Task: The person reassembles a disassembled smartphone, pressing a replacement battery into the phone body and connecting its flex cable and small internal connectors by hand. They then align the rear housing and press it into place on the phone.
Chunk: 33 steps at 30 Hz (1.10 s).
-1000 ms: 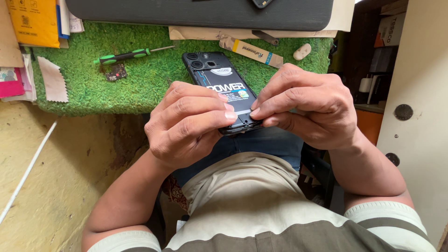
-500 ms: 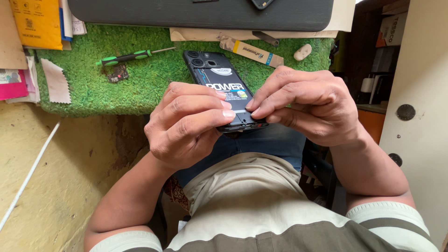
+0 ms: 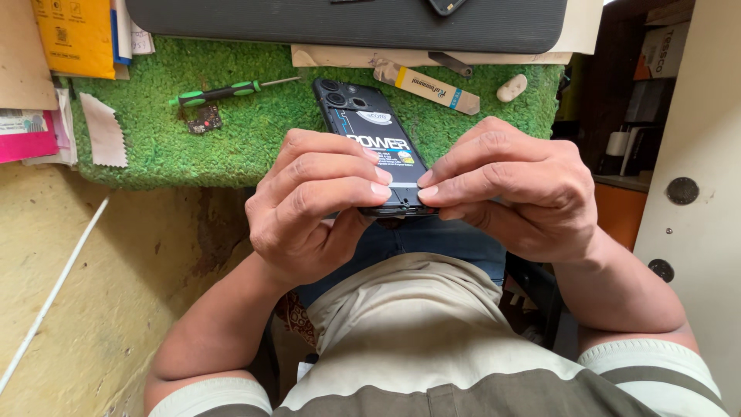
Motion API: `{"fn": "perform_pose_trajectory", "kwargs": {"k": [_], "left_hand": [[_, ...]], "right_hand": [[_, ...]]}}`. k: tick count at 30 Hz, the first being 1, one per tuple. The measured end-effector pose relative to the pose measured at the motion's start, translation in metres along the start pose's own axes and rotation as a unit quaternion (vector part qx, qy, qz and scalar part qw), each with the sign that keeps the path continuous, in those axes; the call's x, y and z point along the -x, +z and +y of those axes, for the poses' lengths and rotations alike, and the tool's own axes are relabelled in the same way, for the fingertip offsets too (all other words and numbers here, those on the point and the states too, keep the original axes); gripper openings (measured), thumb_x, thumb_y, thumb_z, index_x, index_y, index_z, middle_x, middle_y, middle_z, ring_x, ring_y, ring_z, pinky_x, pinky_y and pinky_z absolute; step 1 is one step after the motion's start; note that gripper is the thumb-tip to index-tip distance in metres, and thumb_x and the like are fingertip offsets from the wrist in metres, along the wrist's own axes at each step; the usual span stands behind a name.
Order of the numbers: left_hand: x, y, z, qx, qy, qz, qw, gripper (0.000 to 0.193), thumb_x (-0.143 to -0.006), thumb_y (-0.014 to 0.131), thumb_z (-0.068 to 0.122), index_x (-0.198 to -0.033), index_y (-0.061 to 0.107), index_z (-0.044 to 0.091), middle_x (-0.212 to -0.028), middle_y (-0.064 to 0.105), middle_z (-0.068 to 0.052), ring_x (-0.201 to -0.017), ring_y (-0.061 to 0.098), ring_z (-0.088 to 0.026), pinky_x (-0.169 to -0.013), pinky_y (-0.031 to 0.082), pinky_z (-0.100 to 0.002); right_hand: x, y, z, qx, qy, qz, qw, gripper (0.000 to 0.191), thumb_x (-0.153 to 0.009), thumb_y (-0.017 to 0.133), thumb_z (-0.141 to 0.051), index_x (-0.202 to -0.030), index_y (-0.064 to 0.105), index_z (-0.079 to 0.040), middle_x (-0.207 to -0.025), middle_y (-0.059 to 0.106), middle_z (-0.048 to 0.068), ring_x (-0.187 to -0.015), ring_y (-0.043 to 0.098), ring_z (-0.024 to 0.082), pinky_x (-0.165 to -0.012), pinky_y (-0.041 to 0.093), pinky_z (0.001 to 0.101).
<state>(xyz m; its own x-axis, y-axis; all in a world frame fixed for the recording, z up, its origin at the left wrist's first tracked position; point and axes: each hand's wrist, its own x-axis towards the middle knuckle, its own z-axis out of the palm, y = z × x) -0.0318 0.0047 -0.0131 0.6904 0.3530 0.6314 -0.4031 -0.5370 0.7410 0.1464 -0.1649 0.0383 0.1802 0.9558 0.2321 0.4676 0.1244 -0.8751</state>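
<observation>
Fingertips of both hands meet at the near end of one dark smartphone (image 3: 369, 143), which lies back-up with its far end over the green turf mat (image 3: 255, 143) on the counter and its near end held out past the edge, above the person's lap. The left hand (image 3: 309, 205) is curled closed around the phone's near left corner, thumb underneath and fingers pressing on top; the right hand (image 3: 513, 189) grips the near right corner the same way.

Judging from this grip, the work is at the seam of the bottom edge. It seems best done with even, light pressure from both thumbs, the phone kept level and its far end resting on the mat, so that nothing bends or slips off toward the lap.

Counted on the mat: one screwdriver (image 3: 224, 93) with a green and black handle to the far left, one small circuit board piece (image 3: 204, 120) just near it, one flat labelled strip tool (image 3: 426, 85) to the far right, one small pale oval object (image 3: 511, 87) beyond that, and one scrap of pale cloth (image 3: 102, 130) at the left edge. A dark tray (image 3: 347, 23) lies along the far side.
</observation>
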Motion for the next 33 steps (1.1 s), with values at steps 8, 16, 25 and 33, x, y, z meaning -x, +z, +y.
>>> {"fn": "perform_pose_trajectory", "kwargs": {"k": [8, 16, 25, 33], "left_hand": [[-0.002, 0.002, 0.004, -0.017, -0.014, 0.004, 1.0, 0.021, -0.097, 0.081, 0.004, -0.112, 0.067, 0.009, -0.11, 0.071, -0.006, -0.101, 0.068, -0.024, -0.088, 0.058, -0.032], [-0.002, 0.0, 0.008, -0.023, -0.032, -0.006, 0.999, 0.018, -0.099, 0.079, 0.005, -0.11, 0.065, 0.009, -0.109, 0.072, -0.003, -0.099, 0.068, -0.023, -0.09, 0.056, -0.033], [-0.002, 0.0, 0.009, -0.016, -0.042, -0.008, 0.999, 0.019, -0.098, 0.08, 0.004, -0.108, 0.065, 0.01, -0.109, 0.073, -0.003, -0.098, 0.069, -0.022, -0.089, 0.055, -0.032], [-0.003, -0.004, 0.007, -0.003, -0.039, -0.013, 0.999, 0.018, -0.096, 0.079, 0.003, -0.107, 0.067, 0.01, -0.107, 0.074, -0.004, -0.096, 0.069, -0.023, -0.087, 0.058, -0.031]], "right_hand": [[0.001, 0.006, 0.004, -0.025, 0.004, 0.016, 1.0, 0.018, -0.091, 0.079, -0.005, -0.109, 0.075, -0.006, -0.107, 0.073, 0.007, -0.093, 0.07, 0.018, -0.082, 0.057, 0.0269], [-0.002, 0.012, 0.003, 0.065, -0.058, 0.044, 0.995, 0.024, -0.083, 0.082, -0.011, -0.103, 0.073, -0.003, -0.103, 0.072, 0.011, -0.091, 0.069, 0.023, -0.08, 0.057, 0.0337], [0.008, 0.022, 0.015, 0.098, -0.087, 0.088, 0.987, 0.024, -0.088, 0.087, -0.007, -0.109, 0.075, -0.006, -0.109, 0.074, 0.009, -0.095, 0.068, 0.022, -0.08, 0.057, 0.0298], [0.008, 0.02, 0.015, 0.024, -0.031, 0.103, 0.994, 0.034, -0.081, 0.084, -0.01, -0.108, 0.067, 0.002, -0.102, 0.074, 0.011, -0.09, 0.069, 0.022, -0.081, 0.055, 0.0327]]}}
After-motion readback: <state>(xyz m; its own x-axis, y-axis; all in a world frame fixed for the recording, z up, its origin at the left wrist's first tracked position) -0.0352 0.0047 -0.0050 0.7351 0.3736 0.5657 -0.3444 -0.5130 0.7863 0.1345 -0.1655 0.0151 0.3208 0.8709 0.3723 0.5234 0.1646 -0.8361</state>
